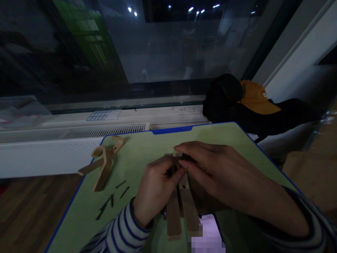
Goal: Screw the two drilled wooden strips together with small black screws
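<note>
Two long wooden strips point(174, 219) lie side by side in front of me, their near ends toward me, with a dark gap between them. A hole shows in the right strip. My left hand point(156, 188) is closed around their far end, thumb and forefinger pinched together. Above the same end, my right hand point(213, 168) pinches a small black piece point(187, 158), mostly hidden by the fingers. The fingertips of both hands nearly meet. Several dark screws point(105, 206) are scattered to the left of my left hand.
A wooden assembly with curved hook ends point(105, 168) sits at the table's left edge. The pale green table point(142, 147) has a blue rim. A phone with a lit screen point(209, 226) lies near me. Beyond are a radiator point(105, 130), black cloth point(223, 95) and an orange cap point(254, 96).
</note>
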Available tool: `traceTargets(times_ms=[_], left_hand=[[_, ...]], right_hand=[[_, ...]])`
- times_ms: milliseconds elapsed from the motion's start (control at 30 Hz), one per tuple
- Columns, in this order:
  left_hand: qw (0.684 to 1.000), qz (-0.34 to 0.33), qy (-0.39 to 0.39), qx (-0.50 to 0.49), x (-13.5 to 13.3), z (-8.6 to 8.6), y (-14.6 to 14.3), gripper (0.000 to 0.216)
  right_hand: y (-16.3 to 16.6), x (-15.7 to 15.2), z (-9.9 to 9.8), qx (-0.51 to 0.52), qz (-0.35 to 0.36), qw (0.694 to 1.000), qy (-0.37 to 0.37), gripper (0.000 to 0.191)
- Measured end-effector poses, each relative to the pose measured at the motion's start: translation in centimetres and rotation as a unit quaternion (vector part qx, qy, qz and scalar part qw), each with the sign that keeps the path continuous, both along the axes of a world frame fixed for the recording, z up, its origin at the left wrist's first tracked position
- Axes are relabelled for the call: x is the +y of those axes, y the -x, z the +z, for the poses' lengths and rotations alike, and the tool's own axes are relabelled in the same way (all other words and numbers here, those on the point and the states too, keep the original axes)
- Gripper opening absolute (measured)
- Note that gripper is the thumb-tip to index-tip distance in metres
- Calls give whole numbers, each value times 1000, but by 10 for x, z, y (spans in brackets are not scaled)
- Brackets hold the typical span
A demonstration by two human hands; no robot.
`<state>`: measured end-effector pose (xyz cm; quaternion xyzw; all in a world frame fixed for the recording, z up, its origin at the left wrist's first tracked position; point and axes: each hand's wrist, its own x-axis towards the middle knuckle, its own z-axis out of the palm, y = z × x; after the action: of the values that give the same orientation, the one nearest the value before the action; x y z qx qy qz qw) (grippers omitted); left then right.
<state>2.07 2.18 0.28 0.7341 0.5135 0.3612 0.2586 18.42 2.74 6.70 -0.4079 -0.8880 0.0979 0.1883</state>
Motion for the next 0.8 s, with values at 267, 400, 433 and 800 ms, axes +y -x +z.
traceTargets(times_ms=[267, 400, 433, 800], left_hand=[[999, -32, 13, -25, 0, 2, 2, 12], [996, -68, 35, -44, 2, 0, 5, 12], [995, -79, 41, -50, 3, -1, 6, 12], [999, 5, -18, -28, 1, -5, -1, 5]], right_hand=[[-1, 2, 3, -33, 15, 999, 38, 25], [1, -2, 2, -47, -9, 999, 13, 20], [1, -4, 2, -54, -17, 998, -3, 18], [7, -8, -1, -73, -56, 994, -59, 13]])
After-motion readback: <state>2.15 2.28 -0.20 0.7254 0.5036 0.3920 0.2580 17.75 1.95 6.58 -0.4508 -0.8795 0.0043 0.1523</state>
